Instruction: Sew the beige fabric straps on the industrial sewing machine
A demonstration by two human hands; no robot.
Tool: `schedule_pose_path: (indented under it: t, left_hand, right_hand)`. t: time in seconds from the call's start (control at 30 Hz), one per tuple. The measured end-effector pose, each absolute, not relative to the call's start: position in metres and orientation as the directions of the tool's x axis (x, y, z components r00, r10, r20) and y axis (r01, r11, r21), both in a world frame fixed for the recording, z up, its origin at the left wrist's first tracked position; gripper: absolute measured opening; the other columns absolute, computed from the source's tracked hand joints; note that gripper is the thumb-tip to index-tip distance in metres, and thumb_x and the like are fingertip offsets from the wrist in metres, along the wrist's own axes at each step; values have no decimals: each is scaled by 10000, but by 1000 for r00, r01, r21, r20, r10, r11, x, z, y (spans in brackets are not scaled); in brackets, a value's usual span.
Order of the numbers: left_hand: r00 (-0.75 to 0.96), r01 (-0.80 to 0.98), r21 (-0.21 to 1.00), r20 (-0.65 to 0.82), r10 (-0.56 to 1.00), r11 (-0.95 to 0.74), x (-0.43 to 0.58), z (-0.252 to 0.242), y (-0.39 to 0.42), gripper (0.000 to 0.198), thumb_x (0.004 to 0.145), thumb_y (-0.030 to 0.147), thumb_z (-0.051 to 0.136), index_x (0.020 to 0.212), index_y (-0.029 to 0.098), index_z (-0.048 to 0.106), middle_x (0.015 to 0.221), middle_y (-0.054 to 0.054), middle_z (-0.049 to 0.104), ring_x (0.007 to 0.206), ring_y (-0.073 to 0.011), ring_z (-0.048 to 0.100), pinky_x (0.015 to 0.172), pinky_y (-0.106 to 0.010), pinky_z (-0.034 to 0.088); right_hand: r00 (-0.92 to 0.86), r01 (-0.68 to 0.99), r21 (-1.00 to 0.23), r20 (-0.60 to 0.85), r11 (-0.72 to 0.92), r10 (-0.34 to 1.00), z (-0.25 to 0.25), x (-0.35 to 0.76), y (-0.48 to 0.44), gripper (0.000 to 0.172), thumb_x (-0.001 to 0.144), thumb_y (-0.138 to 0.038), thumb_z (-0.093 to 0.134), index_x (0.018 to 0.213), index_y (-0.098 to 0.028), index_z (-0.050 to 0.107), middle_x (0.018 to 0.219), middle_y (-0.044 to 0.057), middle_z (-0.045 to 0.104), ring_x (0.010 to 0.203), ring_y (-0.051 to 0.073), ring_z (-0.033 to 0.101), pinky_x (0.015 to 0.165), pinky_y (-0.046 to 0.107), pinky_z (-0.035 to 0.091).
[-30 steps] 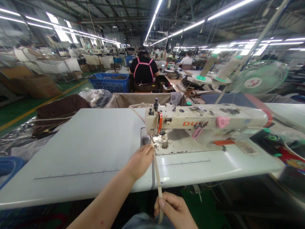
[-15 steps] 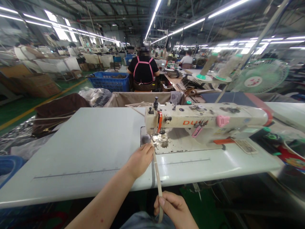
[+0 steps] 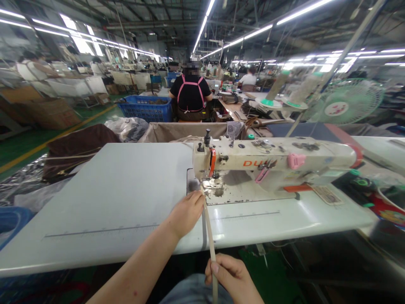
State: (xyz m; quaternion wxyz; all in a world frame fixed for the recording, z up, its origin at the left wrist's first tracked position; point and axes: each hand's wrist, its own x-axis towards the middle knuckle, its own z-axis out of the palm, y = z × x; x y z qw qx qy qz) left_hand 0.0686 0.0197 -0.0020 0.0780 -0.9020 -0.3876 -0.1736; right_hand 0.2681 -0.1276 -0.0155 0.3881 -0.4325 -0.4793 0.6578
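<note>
A cream sewing machine (image 3: 272,166) stands on a white table (image 3: 120,198). A narrow beige strap (image 3: 209,236) runs from under the machine's needle, over the table's front edge, down toward my lap. My left hand (image 3: 186,213) rests on the table beside the strap, fingers curled against it just before the needle plate. Below the table edge, my right hand (image 3: 230,278) is closed on the same strap, pinching it between thumb and fingers.
A green fan (image 3: 346,101) and thread cones (image 3: 278,90) stand behind the machine at right. A person in a black top with pink straps (image 3: 190,95) sits ahead, beside a blue basket (image 3: 147,109). Brown fabric (image 3: 79,145) lies off the table's left.
Almost nothing has moved. The strap now hangs a little straighter and farther down past my right hand; both hands keep their places.
</note>
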Motion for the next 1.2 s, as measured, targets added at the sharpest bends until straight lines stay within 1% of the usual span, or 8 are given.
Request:
schedule_pose_path:
  t: [0.13, 0.3, 0.4, 0.6, 0.77, 0.9, 1.03, 1.2]
  left_hand:
    - [631, 724, 15, 392, 670, -690, 69, -1, 20, 238, 1055, 167, 472, 1265, 148, 585, 1292, -128, 670, 1319, -274, 609, 1197, -429, 484]
    - [579, 747, 85, 406, 708, -659, 70, -2, 23, 244, 1032, 184, 518, 1272, 158, 558, 1360, -139, 634, 1313, -280, 609, 1197, -447, 493]
    - [580, 750, 63, 414, 701, -658, 70, -3, 24, 232, 1029, 182, 521, 1255, 164, 569, 1358, -135, 638, 1309, -283, 612, 1197, -450, 492]
    - [677, 693, -64, 399, 618, -718, 69, -1, 22, 160, 1034, 146, 516, 1134, 145, 641, 1230, -109, 689, 1268, -282, 625, 1201, -424, 482]
    - [644, 710, 0, 405, 649, -704, 69, 2, 20, 170, 1043, 163, 529, 1166, 140, 645, 1211, -99, 686, 1248, -265, 630, 1166, -385, 516]
    - [665, 697, -20, 391, 637, -716, 69, 1, 20, 179, 1052, 150, 502, 1145, 153, 654, 1199, -92, 688, 1268, -265, 623, 1178, -395, 502]
    - [640, 723, 19, 359, 680, -691, 69, 1, 19, 214, 1043, 141, 509, 1218, 127, 631, 1247, -118, 674, 1279, -271, 622, 1162, -396, 511]
    - [633, 740, 25, 309, 710, -672, 69, 1, 19, 227, 1040, 142, 513, 1235, 131, 630, 1278, -114, 671, 1288, -285, 619, 1158, -411, 511]
  right_hand:
    - [-318, -63, -969, -207, -238, 925, -15, 269, -127, 542, 933, -687, 697, 798, -170, 785, 721, 69, 687, 701, 185, 610, 756, 321, 504]
    - [-318, -23, -974, -206, -224, 925, -15, 271, -126, 564, 950, -690, 670, 769, -168, 780, 736, 75, 691, 711, 188, 611, 748, 318, 494]
    - [-328, -46, -973, -201, -228, 923, -17, 270, -124, 546, 954, -676, 672, 785, -169, 781, 729, 71, 694, 707, 185, 612, 739, 310, 489]
    - [-345, -84, -965, -207, -250, 916, -23, 268, -123, 559, 945, -691, 668, 777, -166, 762, 701, 55, 674, 648, 162, 575, 672, 284, 471]
    - [-328, -86, -961, -220, -261, 919, -31, 268, -124, 553, 921, -706, 689, 809, -170, 770, 682, 54, 679, 644, 161, 573, 682, 283, 470]
    - [-318, -86, -960, -227, -267, 921, -33, 268, -125, 564, 926, -715, 679, 809, -170, 762, 686, 63, 690, 636, 163, 584, 668, 283, 462]
    - [-325, -114, -958, -215, -264, 921, -33, 268, -126, 555, 939, -703, 673, 797, -171, 744, 688, 60, 690, 637, 160, 589, 670, 281, 457]
    - [-355, -120, -952, -226, -283, 907, -36, 269, -127, 529, 945, -672, 687, 809, -164, 746, 697, 57, 693, 650, 157, 599, 666, 275, 447]
